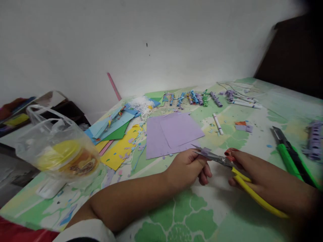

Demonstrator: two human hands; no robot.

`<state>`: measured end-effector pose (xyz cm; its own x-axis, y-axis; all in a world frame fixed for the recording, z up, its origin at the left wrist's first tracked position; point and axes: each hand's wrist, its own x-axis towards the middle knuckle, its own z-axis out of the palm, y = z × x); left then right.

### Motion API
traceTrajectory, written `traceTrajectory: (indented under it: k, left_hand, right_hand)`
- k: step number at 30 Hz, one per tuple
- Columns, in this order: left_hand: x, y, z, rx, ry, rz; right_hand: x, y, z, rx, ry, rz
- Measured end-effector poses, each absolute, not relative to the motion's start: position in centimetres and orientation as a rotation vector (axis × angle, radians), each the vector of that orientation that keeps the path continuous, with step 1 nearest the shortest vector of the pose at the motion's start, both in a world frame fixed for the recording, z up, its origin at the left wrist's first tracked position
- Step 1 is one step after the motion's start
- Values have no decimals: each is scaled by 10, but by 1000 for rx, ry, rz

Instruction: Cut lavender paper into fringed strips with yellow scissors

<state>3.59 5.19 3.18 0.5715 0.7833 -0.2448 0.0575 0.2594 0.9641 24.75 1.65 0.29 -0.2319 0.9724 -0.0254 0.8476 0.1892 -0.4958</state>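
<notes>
My right hand (248, 171) grips scissors (243, 188) with long yellow handles. A small orange curl (230, 153) shows by its thumb; I cannot tell whether it is paper or part of the handle. The blades stand a little apart and point left over my left hand (188, 166). That hand pinches a small purple paper piece (206, 150), which lies between the blades. Just behind the hands are purple paper sheets (180, 129), one overlapping the other.
Rolled paper tubes (193, 97) with fringes and a tangle of white string (141, 106) lie at the back. A green cutter (290, 158) is on the right, beside a purple punched roll (315, 139). On the left sits a plastic bag (60, 141) with a yellow-lidded tub.
</notes>
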Motion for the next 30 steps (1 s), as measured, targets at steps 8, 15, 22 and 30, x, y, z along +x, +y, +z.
traceTrajectory:
  k: [8, 15, 22, 30]
  left_hand:
    - [39, 53, 28, 1162, 894, 611]
    - [37, 55, 30, 1230, 934, 568]
    - [35, 53, 29, 1220, 937, 660]
    - [36, 54, 27, 1273, 947, 628]
  right_hand:
    - [253, 16, 1, -1707, -2140, 616]
    - [252, 17, -3, -1778, -2146, 546]
    - [253, 14, -2, -1732, -2163, 497]
    - [254, 15, -6, -1732, -2218, 516]
